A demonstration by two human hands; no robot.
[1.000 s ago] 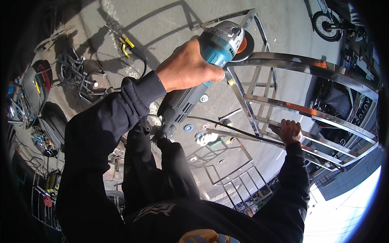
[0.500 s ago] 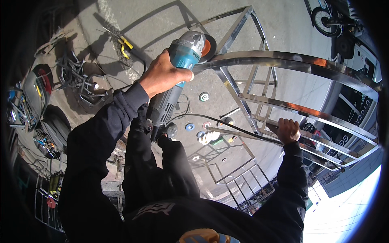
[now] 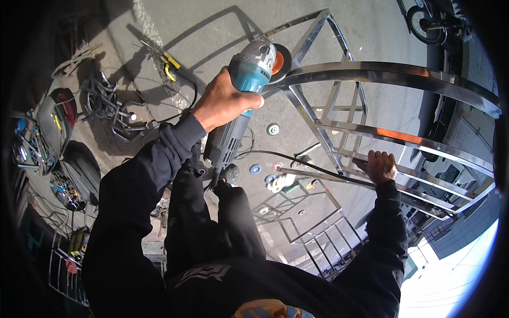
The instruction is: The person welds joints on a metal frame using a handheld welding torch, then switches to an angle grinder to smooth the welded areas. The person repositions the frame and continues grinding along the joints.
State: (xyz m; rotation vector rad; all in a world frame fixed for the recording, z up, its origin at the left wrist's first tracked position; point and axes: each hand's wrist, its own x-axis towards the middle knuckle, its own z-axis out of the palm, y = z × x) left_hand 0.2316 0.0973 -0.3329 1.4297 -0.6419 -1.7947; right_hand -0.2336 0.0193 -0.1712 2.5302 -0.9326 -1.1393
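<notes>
My left hand (image 3: 225, 103) is wrapped around an angle grinder (image 3: 251, 79) with a teal and grey body. Its orange-centred disc (image 3: 280, 63) is at the near end of a curved, shiny bar on a metal frame (image 3: 382, 74); whether disc and bar touch I cannot tell. My right hand (image 3: 382, 167) is closed around one of the frame's lower bars, its fingers over the top. A black power cable (image 3: 297, 158) runs from near the grinder's rear past the frame's bars.
Several grinding discs (image 3: 272, 129) lie on the ground below the frame. A yellow-handled tool (image 3: 170, 66) with a thin rod lies further left, near a heap of metal scraps (image 3: 108, 108). Bags with tools (image 3: 69, 191) stand at far left; a motorcycle (image 3: 429, 24) stands top right.
The whole view has shifted slightly to the right. Both hands keep their holds, and the grinder stays at the same end of the curved bar.
</notes>
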